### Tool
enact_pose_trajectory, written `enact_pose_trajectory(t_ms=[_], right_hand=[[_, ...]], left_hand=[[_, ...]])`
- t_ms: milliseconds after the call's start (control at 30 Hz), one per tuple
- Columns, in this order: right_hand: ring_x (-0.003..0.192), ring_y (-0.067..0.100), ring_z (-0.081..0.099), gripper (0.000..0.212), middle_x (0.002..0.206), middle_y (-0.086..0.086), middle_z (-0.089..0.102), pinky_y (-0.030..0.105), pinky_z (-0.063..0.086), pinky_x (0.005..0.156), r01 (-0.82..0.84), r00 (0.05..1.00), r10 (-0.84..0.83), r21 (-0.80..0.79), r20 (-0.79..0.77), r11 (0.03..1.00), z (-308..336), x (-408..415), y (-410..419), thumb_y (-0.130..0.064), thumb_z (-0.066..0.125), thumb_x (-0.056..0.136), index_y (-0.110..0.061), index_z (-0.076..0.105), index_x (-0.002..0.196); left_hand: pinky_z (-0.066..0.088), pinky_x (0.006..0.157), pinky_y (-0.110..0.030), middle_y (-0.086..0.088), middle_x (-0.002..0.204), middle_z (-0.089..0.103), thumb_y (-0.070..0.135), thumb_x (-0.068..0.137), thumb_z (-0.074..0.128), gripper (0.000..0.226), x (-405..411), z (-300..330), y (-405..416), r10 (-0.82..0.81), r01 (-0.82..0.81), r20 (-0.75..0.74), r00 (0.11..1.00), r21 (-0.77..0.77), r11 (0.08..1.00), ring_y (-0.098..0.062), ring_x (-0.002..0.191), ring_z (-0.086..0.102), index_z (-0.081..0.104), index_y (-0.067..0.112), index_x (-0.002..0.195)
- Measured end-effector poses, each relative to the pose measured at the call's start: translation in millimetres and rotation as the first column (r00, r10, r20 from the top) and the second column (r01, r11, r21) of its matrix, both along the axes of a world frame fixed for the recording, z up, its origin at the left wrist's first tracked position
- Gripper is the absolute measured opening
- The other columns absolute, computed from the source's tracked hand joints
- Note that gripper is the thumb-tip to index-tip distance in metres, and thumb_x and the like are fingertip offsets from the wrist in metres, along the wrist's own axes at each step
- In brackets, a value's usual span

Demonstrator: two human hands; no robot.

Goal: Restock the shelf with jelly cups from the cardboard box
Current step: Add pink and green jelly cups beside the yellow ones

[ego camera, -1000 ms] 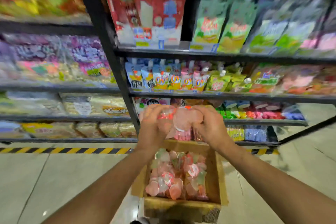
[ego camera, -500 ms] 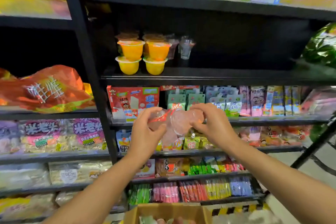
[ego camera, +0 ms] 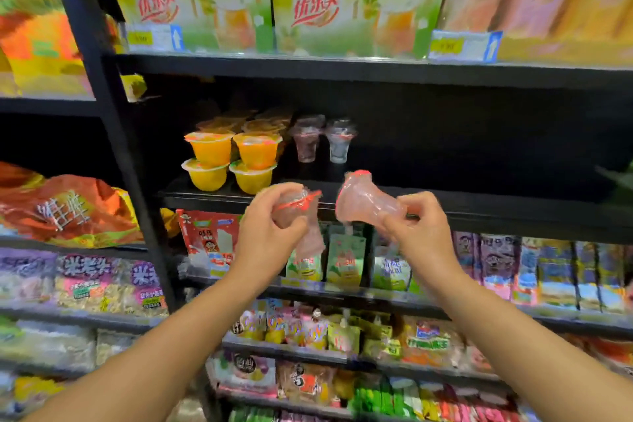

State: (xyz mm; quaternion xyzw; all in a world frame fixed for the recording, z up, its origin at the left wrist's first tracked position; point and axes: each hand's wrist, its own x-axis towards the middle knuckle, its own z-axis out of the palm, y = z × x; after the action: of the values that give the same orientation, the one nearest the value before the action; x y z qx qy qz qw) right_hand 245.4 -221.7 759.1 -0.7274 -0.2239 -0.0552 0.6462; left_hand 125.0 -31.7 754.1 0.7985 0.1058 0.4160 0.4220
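My left hand (ego camera: 270,226) grips pink jelly cups (ego camera: 301,212) with red rims, one hanging below the fingers. My right hand (ego camera: 421,229) pinches another pink jelly cup (ego camera: 363,199) by its base, tilted with its wide rim toward the left. Both are held just in front of the edge of the dark shelf (ego camera: 479,205). On that shelf stand stacked yellow jelly cups (ego camera: 233,158) at the left and two clear cups (ego camera: 322,140) beside them. The cardboard box is out of view.
The shelf right of the clear cups is dark and bare. Green drink packs (ego camera: 274,0) fill the shelf above. Snack pouches (ego camera: 346,257) hang on the shelf below. A black upright post (ego camera: 113,134) divides this bay from the left one with an orange bag (ego camera: 61,209).
The view has risen from the box to the jelly shelf. My hands, together on the bundle of cups before, have drawn apart, each now holding its own cups.
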Motion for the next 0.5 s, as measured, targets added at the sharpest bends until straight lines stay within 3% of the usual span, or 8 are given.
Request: enact_pose_trajectory(t_ms=[100,167,267,400,500], right_hand=[[0.082,-0.005,0.064,0.028,0.102,0.002,0.057,0.011,0.051,0.064,-0.057,0.986,0.082,0.167,-0.147,0.984,3,11,2,-0.001,0.071,0.083,-0.005,0.054,0.106],[0.096,0.008,0.066,0.029,0.109,0.006,0.056,0.020,0.057,0.076,-0.090,0.963,0.157,0.286,-0.221,0.954,3,17,7,0.000,0.070,0.084,-0.003,0.053,0.107],[0.099,0.016,0.067,0.030,0.109,0.007,0.056,0.035,0.059,0.086,-0.117,0.933,0.240,0.404,-0.269,0.907,5,21,16,0.000,0.072,0.083,-0.003,0.054,0.107],[0.106,0.024,0.068,0.028,0.113,0.015,0.061,0.040,0.059,0.091,-0.136,0.916,0.282,0.439,-0.287,0.888,8,18,26,-0.004,0.073,0.083,-0.002,0.057,0.106],[0.108,0.028,0.067,0.033,0.113,0.019,0.063,0.047,0.055,0.097,-0.097,0.915,0.247,0.420,-0.319,0.902,3,15,37,-0.013,0.077,0.079,-0.006,0.059,0.106]], left_hand=[[0.042,0.085,-0.006,0.010,0.119,0.062,0.001,0.085,0.067,0.043,16,4,-13,0.034,-0.034,0.009,0.999,-0.050,0.998,0.005,0.107,0.055,0.063,0.026,0.119],[0.044,0.086,-0.009,0.008,0.119,0.063,-0.001,0.084,0.067,0.043,23,5,-18,0.038,-0.038,0.012,0.999,-0.052,0.998,0.004,0.106,0.056,0.063,0.026,0.119],[0.044,0.084,-0.008,0.010,0.116,0.063,-0.002,0.083,0.066,0.045,30,6,-18,0.039,-0.038,0.010,0.999,-0.054,0.998,0.005,0.105,0.056,0.064,0.028,0.115],[0.047,0.087,-0.019,0.011,0.116,0.064,0.000,0.083,0.068,0.045,37,8,-6,0.024,-0.022,0.027,0.999,-0.054,0.998,0.003,0.105,0.056,0.064,0.028,0.118],[0.046,0.084,-0.015,0.013,0.117,0.063,0.003,0.084,0.069,0.044,41,9,4,-0.026,0.029,0.041,0.999,-0.069,0.997,0.003,0.106,0.056,0.064,0.028,0.120]])
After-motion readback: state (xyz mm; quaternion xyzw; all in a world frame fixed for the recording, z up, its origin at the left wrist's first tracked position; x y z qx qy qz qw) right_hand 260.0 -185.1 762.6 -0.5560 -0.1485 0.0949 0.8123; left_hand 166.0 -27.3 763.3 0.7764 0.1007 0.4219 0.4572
